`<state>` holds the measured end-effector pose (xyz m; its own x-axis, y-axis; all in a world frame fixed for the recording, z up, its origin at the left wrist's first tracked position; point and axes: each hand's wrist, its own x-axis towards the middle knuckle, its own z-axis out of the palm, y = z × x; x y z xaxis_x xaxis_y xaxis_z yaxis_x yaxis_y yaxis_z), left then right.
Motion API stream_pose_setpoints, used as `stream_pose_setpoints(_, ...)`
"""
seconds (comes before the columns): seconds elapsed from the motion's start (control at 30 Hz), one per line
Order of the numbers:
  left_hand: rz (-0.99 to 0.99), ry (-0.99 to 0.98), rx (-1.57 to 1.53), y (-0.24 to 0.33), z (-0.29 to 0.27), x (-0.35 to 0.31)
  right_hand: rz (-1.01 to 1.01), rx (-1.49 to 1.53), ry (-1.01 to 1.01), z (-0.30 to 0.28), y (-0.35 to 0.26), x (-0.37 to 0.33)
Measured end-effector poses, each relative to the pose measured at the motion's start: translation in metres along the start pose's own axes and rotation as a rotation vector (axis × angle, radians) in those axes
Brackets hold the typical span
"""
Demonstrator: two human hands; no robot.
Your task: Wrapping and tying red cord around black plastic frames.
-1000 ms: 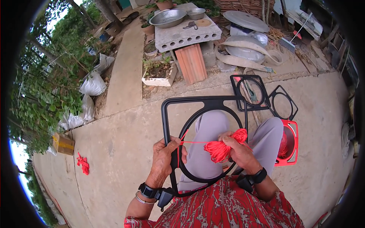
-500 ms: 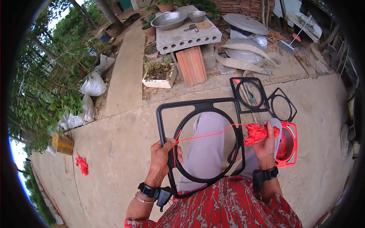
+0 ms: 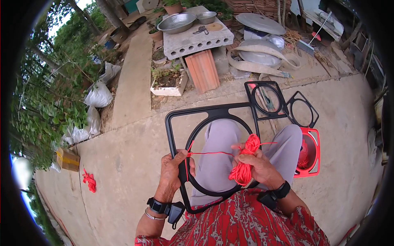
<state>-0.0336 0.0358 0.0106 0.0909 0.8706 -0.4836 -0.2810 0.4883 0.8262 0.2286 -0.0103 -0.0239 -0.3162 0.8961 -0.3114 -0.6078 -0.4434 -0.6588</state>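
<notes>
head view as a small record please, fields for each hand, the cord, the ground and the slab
left hand: grips the left side of a black frame
right hand: holds a red bundle of cord
strand: stretches between the two hands, across the frame's round opening
frame position: in front of the lap, ring-shaped opening inside a squarish rim
ground, ahead right: two other frames, also black
ground, left: box, red scrap
slab: bears two metal bowls

Floor (image 3: 141, 128) lies open at ten o'clock from the held frame (image 3: 223, 111); at three, a knee (image 3: 289, 143) and tub (image 3: 314, 152) obstruct.
</notes>
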Motion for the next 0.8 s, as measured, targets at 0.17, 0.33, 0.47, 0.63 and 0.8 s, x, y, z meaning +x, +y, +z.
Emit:
stream_pose_setpoints(0.17,-0.075,-0.016,0.035,0.006,0.003,-0.004,0.032,-0.365,-0.177,0.045,0.021,0.059)
stream_pose_setpoints(0.33,-0.088,0.024,0.040,0.003,-0.003,-0.001,0.017,-0.360,-0.071,0.050,0.024,0.074)
stream_pose_setpoints(0.47,-0.093,0.020,0.048,0.004,-0.002,-0.002,0.021,-0.574,-0.045,0.052,0.015,0.085)
stream_pose_setpoints(0.63,-0.043,0.022,0.022,0.002,-0.004,-0.002,-0.121,-0.400,-0.284,0.055,0.037,0.092)
stream_pose_setpoints(0.8,-0.028,0.067,0.066,-0.002,-0.006,0.000,-0.069,-0.341,-0.375,0.058,0.042,0.099)
